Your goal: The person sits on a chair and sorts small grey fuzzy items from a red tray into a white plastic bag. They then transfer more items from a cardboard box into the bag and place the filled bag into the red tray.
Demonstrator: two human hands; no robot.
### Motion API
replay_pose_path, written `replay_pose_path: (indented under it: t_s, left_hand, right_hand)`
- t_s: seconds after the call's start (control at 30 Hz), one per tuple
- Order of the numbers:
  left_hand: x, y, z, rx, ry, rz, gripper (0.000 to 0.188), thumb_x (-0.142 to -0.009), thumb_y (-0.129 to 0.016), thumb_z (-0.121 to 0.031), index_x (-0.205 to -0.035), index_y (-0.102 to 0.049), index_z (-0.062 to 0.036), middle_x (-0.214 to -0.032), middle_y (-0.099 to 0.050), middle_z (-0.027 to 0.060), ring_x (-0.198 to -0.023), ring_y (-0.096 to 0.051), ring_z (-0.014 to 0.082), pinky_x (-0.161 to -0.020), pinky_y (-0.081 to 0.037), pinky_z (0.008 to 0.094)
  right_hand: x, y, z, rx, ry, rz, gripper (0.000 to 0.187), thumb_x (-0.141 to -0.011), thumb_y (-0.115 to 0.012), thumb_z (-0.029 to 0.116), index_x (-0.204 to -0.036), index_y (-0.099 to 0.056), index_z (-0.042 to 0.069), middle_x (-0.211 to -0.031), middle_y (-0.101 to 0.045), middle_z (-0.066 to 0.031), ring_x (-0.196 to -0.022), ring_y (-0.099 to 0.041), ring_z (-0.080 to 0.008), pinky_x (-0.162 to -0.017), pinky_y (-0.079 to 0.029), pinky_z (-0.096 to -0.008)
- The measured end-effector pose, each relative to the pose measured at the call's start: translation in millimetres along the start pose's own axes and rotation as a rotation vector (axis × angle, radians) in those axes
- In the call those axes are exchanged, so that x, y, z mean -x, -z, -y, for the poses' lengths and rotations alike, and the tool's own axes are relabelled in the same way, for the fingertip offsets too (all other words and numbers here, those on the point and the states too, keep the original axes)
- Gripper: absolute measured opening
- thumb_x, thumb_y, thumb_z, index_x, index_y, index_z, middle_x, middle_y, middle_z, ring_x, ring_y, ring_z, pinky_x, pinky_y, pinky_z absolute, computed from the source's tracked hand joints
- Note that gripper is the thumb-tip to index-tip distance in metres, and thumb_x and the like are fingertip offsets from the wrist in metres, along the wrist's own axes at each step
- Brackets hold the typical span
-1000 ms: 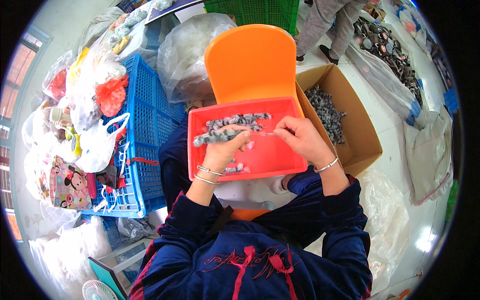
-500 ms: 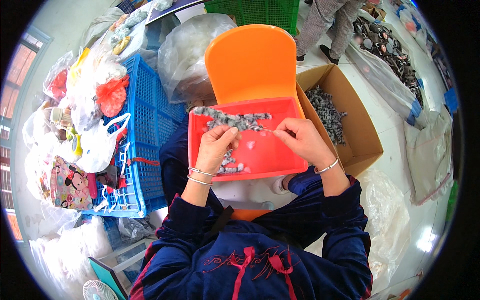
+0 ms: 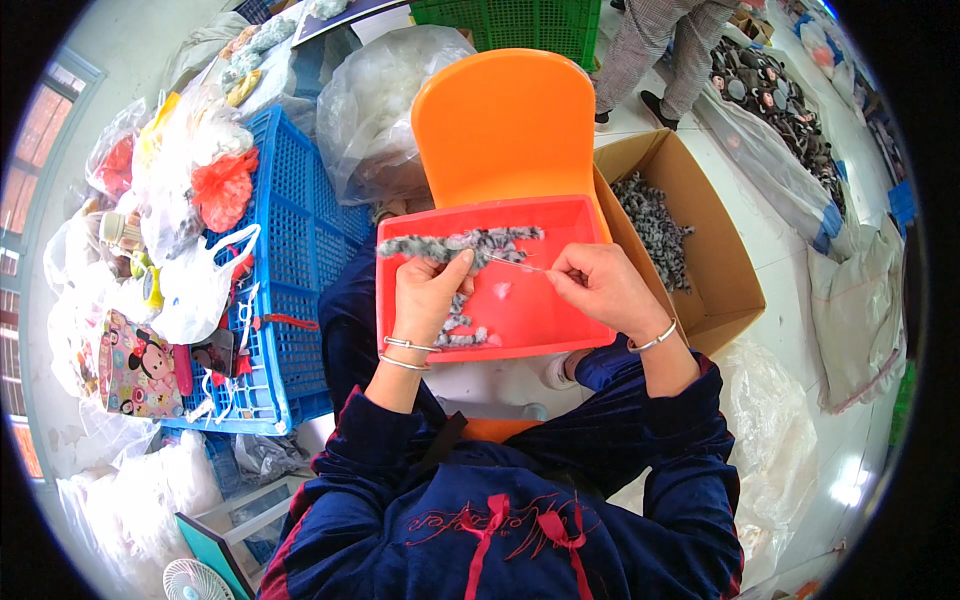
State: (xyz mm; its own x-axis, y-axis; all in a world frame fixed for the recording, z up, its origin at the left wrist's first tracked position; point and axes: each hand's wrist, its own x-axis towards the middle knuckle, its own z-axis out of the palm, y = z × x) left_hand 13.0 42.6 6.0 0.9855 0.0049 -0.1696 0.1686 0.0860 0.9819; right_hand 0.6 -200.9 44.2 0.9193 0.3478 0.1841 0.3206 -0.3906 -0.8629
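Over the red tray [image 3: 560,325] my left hand [image 3: 430,290] is closed on a fluffy grey-and-black plush strip [image 3: 410,245]. Its thumb and fingertips pinch the strip near its middle, and the left end sticks out past them. Pinched in my right hand [image 3: 605,285] is a thin metal tool [image 3: 520,264], slim as a needle or a narrow pair of tweezers; I cannot tell which. Its tip reaches the strip beside my left thumb. More grey plush pieces [image 3: 460,335] lie in the tray below my left hand, next to a small pink tuft [image 3: 502,290].
An orange chair [image 3: 505,120] stands behind the tray. On the right is a cardboard box [image 3: 725,260] holding grey plush pieces. A blue crate [image 3: 290,340] with bags on top stands left. A person's legs [image 3: 660,50] are at the back, near a green crate [image 3: 510,25].
The left end of the plush strip has dipped lower as my left hand turned. My right hand has shifted slightly down, still holding the thin tool.
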Motion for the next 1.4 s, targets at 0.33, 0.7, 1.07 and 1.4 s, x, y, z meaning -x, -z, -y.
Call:
replay_pose_path:
  t_s: [0.33,0.7,1.07,1.4]
  left_hand:
    - [0.6,-3.1,-8.7,0.248,0.102,0.162,0.007,-0.090,-0.065,-0.008,-0.090,-0.069,-0.0015,-0.074,-0.067,0.0038,-0.058,-0.059,0.0097,-0.054,-0.046,0.0225]
    - [14.3,-30.1,-3.6,0.227,0.144,0.235,0.008,-0.091,-0.063,-0.006,-0.093,-0.068,-0.0004,-0.078,-0.067,0.0065,-0.062,-0.059,0.0127,-0.058,-0.049,0.0238]
    - [16.3,-33.8,-2.9,0.235,0.117,0.255,0.011,-0.091,-0.065,-0.009,-0.097,-0.066,0.0000,-0.079,-0.067,0.0048,-0.064,-0.060,0.0118,-0.060,-0.049,0.0243]
    - [12.6,-38.2,-5.8,0.094,0.068,0.303,0.009,-0.089,-0.064,-0.006,-0.095,-0.066,0.0000,-0.077,-0.065,0.0036,-0.063,-0.059,0.0102,-0.060,-0.049,0.0234]
  right_hand:
    - [3.6,-0.8,7.9,-0.017,0.014,0.034,0.012,-0.083,-0.064,0.007,-0.077,-0.057,-0.001,-0.066,-0.058,-0.0146,-0.060,-0.058,-0.0275,-0.055,-0.045,-0.0344]
    - [-2.0,-13.5,-15.0,-0.206,-0.030,0.060,0.011,-0.090,-0.062,0.010,-0.089,-0.062,-0.001,-0.073,-0.061,-0.0085,-0.066,-0.056,-0.0141,-0.061,-0.045,-0.0291]
    - [-1.5,-12.1,-12.4,-0.243,-0.022,0.107,0.009,-0.088,-0.059,0.005,-0.083,-0.058,-0.002,-0.069,-0.055,-0.0067,-0.066,-0.050,-0.0103,-0.060,-0.043,-0.0278]
    - [-0.7,-16.9,-12.5,-0.221,-0.053,0.077,0.011,-0.087,-0.060,0.006,-0.080,-0.057,-0.002,-0.065,-0.052,-0.0098,-0.060,-0.048,-0.0141,-0.056,-0.041,-0.0299]
